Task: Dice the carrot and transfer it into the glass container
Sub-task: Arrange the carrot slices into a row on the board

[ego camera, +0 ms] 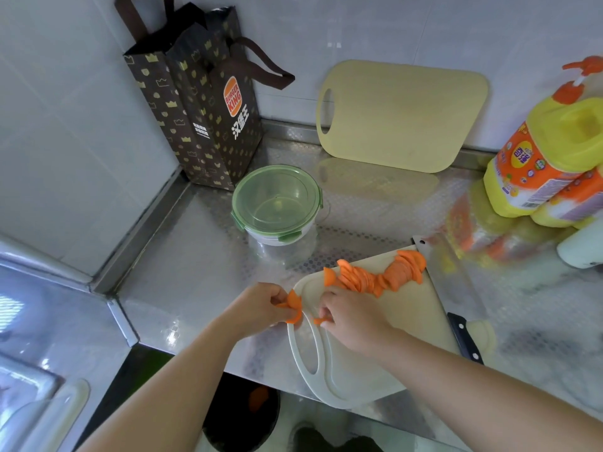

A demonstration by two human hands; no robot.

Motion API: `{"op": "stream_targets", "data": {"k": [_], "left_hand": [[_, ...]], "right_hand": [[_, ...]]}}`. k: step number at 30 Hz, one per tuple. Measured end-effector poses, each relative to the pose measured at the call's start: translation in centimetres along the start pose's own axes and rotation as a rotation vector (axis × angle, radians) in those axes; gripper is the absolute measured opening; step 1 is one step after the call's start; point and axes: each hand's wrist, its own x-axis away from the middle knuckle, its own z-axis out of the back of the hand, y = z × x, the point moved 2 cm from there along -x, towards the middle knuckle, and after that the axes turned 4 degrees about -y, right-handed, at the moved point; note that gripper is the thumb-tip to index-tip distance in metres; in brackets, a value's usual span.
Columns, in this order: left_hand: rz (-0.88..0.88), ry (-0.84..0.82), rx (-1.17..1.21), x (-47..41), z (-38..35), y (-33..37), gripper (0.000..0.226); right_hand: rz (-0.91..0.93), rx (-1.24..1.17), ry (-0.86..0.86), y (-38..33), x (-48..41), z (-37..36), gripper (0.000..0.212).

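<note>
**Gather the slices, and mind the lid**

The carrot (pixel 375 275) lies as a fanned row of half-moon slices across the far part of the white cutting board (pixel 408 321), with a few pieces nearer you by the board's handle slot. Your left hand (pixel 257 309) hovers at the board's left edge, fingers curled round a small bunch of slices. Your right hand (pixel 352 316) is down on the board just beside it, fingertips pinching another piece; whether it is one piece or two, the blur makes it hard to say.

These are slices, not dice, so I judge the cutting unfinished. Lay what you collect flat in tidy stacks, not loose handfuls, so the cleaver (pixel 453 282) lying along the board's right edge can cross-cut them evenly. Keep the bunch over the board, since pieces at that edge would likely drop onto the counter (pixel 202 256). The glass container (pixel 277 207) stands well apart beyond the board with its green lid (pixel 313 194) still clipped on, so open it before you carry anything across.
</note>
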Motion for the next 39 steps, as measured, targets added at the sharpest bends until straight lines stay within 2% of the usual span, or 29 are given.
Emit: {"op": "stream_targets", "data": {"k": [2,6,9,14,18,20,22,24,27,33,39], "left_hand": [[-0.021,-0.055,-0.044,0.2,-0.9,0.7,0.017],[-0.101,-0.190,-0.199,0.1,-4.5,2.9,0.015],[-0.176,-0.238,-0.369,-0.6,-7.5,4.6,0.019],[-0.308,-0.214,-0.629,-1.4,-10.4,6.6,0.028],[-0.336,-0.118,-0.749,-1.7,-10.7,6.6,0.032],[-0.359,-0.065,-0.710,-1.5,-10.4,6.3,0.030],[-0.363,-0.051,-0.575,-1.3,-9.9,5.9,0.024],[-0.345,-0.063,-0.435,-1.1,-9.3,5.6,0.024],[-0.308,-0.111,-0.349,-1.0,-8.4,5.2,0.025],[-0.261,-0.184,-0.371,-1.0,-9.2,4.9,0.026],[-0.268,-0.112,-0.429,-0.9,-9.1,5.1,0.034]], "right_hand": [[-0.080,-0.132,-0.012,1.3,1.1,0.4,0.006],[-0.293,-0.592,0.038,4.4,4.7,1.7,0.019],[-0.345,-0.771,0.004,5.3,7.2,2.4,0.017],[-0.377,-0.753,-0.064,6.1,8.5,1.4,0.015],[-0.412,-0.722,0.076,6.1,7.8,0.5,0.024],[-0.426,-0.743,0.132,6.1,7.5,0.3,0.024],[-0.442,-0.788,0.159,6.2,7.4,0.1,0.022],[-0.467,-0.851,0.184,6.5,7.4,0.2,0.019],[-0.496,-0.949,0.223,7.2,7.6,0.8,0.015],[-0.452,-0.989,0.058,7.0,7.5,1.6,0.013],[-0.400,-0.832,-0.036,6.1,6.9,0.4,0.017]]}}
